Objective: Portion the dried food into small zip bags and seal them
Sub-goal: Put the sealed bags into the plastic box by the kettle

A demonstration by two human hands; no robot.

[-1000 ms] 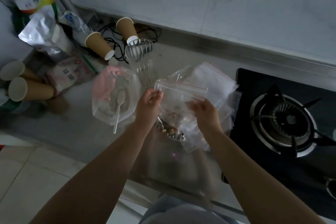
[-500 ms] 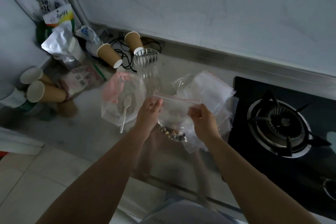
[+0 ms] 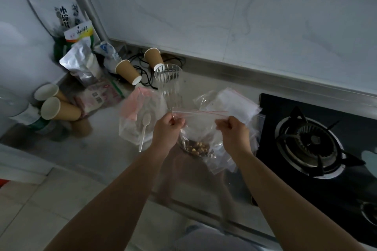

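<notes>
Clear zip bag [image 3: 201,123], brown bits at bottom | left hand [image 3: 168,128], right hand [image 3: 232,131] pinching top

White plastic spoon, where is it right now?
Head view, left of centre: the white plastic spoon lies on the clear bag, just left of the left hand.

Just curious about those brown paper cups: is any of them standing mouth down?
Yes, the rear cup by the clear tumbler stands mouth down; the cup beside it and the two left cups lie tipped over.
</notes>
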